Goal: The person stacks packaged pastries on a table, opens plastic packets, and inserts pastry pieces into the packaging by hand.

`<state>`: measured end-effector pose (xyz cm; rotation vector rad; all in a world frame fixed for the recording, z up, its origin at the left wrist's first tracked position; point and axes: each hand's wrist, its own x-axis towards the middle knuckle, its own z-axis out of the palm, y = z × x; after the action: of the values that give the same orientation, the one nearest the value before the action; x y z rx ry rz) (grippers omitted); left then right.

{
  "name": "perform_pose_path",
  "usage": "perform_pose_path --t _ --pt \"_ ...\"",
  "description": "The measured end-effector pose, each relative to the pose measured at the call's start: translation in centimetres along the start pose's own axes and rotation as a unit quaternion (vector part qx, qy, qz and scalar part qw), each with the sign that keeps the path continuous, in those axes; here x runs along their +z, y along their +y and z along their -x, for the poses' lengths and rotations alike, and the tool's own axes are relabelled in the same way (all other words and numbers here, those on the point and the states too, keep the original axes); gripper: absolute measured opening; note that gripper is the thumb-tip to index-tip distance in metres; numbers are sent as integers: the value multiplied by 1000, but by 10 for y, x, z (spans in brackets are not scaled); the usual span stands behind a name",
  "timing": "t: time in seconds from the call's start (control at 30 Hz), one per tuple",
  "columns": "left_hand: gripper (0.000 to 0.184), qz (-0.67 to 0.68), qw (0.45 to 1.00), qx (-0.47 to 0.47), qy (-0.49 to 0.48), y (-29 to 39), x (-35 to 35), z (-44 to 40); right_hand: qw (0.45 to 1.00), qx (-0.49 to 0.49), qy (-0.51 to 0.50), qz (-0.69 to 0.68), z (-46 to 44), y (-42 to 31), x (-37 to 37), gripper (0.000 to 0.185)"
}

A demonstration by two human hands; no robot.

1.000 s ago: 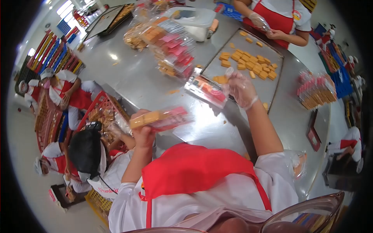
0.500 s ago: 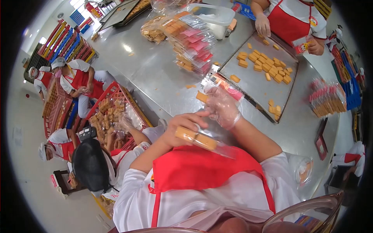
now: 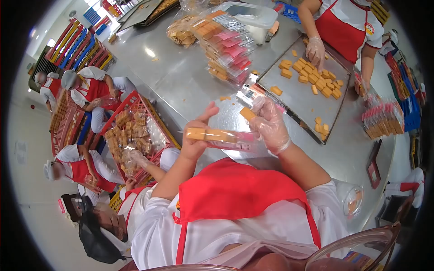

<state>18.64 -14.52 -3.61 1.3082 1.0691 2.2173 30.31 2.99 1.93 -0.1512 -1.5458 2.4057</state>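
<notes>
My left hand (image 3: pixel 195 145) is closed around a clear plastic pouch of golden biscuits (image 3: pixel 219 135), which lies level in front of my apron. The pouch's pink-printed end points right, close to my other hand. In a clear plastic glove, my right hand (image 3: pixel 272 126) pinches a single golden biscuit (image 3: pixel 247 113) just above the pouch. Beneath and behind that hand, some printed packaging (image 3: pixel 248 94) rests on the steel table by the tray. A stack of filled pouches with pink labels (image 3: pixel 226 47) lies beyond my hands.
A metal tray (image 3: pixel 334 115) bears loose biscuits; a co-worker's gloved hand (image 3: pixel 315 53) reaches into it. More filled pouches (image 3: pixel 383 117) stand at the right. A white plastic tub (image 3: pixel 257 18) sits at the back. Left, another person's gloved hand (image 3: pixel 139 159) is over a red crate (image 3: pixel 156 119) of packs.
The pouch has swung from slanting to level, moving up and left with my left hand. My right hand has shifted slightly right and down with the biscuit. The co-worker's hand has moved onto the tray's biscuits.
</notes>
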Motion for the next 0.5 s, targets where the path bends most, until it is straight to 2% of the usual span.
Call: perform_pose_path --t 0.2,0.3,0.4,0.5 --pt "35 8 999 19 27 8 2 2 999 43 31 0 -2 -12 -15 19" --pt "37 -48 996 33 68 9 3 2 998 15 33 48 3 -18 -20 19" --pt "44 -95 987 39 125 7 0 3 999 -15 3 42 13 -26 -16 9" --pt "43 -122 985 55 110 8 1 0 976 -75 -63 194 15 -20 -21 16"
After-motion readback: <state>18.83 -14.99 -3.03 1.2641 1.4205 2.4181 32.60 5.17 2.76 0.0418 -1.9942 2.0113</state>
